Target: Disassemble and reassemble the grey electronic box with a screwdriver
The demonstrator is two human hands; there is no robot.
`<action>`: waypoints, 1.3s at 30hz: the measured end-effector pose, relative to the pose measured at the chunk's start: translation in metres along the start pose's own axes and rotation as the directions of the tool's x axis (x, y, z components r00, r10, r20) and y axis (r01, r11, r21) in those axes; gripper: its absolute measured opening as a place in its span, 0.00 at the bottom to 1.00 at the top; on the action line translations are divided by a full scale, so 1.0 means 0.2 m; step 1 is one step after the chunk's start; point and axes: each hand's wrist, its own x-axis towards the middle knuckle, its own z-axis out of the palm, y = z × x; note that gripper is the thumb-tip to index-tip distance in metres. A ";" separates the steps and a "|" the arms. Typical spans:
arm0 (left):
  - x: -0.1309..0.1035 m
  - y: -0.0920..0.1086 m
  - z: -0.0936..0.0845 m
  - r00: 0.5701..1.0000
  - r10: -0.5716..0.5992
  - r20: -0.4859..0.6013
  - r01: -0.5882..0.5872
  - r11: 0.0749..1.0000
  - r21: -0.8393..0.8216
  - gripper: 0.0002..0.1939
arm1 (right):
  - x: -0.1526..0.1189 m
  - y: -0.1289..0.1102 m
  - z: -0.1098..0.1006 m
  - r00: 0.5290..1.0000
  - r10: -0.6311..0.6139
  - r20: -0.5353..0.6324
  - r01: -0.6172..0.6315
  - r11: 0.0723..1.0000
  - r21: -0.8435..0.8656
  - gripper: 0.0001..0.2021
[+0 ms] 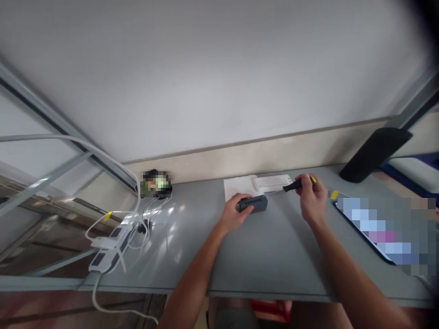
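A dark grey box with slots along one face (258,204) is gripped at its left end by my left hand (236,213), just above the grey table. My right hand (311,196) is closed around the black and yellow handle of a screwdriver (293,185). The screwdriver's thin shaft points left, its tip at or near the box's right end; whether they touch I cannot tell. Behind the box lie a white sheet (236,184) and a white strip with small dark marks (274,183).
On the right lies a tablet-like device with a blurred screen (384,233), a black cylindrical object (373,155) behind it. A power strip (113,249) with white cables sits on the left, near a blurred dark item (156,184). The table's front edge (274,296) runs below my arms.
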 end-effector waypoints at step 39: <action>0.00 0.01 -0.01 1.000 0.004 0.010 -0.004 1.000 -0.002 0.15 | 0.02 -0.15 0.03 0.979 -0.181 0.095 0.203 0.923 -0.328 0.20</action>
